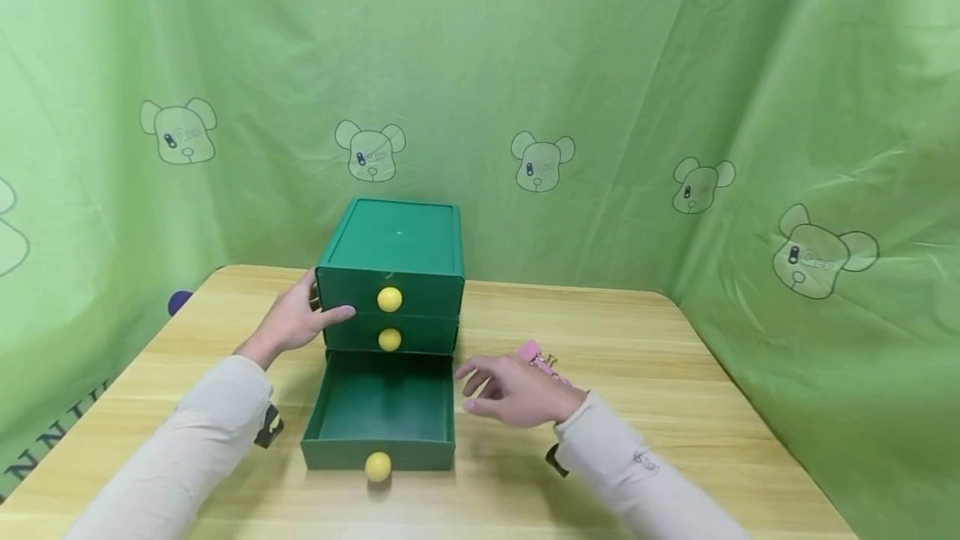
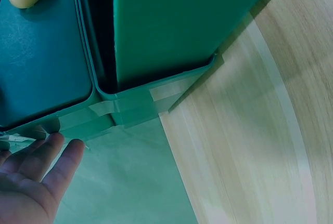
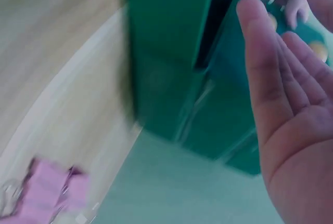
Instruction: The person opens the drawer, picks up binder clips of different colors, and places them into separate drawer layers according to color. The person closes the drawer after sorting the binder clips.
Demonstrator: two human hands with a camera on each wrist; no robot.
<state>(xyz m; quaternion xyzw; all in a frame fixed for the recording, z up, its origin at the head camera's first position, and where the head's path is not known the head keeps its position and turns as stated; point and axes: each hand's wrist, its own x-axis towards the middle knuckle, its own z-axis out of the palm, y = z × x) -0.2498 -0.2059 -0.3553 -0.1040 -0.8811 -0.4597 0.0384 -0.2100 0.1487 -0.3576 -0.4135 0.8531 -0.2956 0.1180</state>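
A green drawer cabinet [image 1: 397, 236] with round yellow knobs stands on the table. Its bottom drawer [image 1: 386, 407] is pulled far out, and its inside looks bare; the two upper drawers are closed. My left hand [image 1: 294, 315] rests against the cabinet's left side, the thumb lying across the front edge. In the left wrist view its fingertips touch the side wall. My right hand [image 1: 517, 390] hovers to the right of the drawer, fingers loosely bent and holding nothing. Just behind it lie pink binder clips [image 1: 536, 354], partly hidden by the hand; the right wrist view shows the pink clips [image 3: 49, 190] more fully.
The wooden table [image 1: 600, 323] reaches to a green curtain [image 1: 480, 65] printed with bear heads, which hangs at the back and both sides. The drawer's yellow knob [image 1: 378, 466] juts out toward the table's near side.
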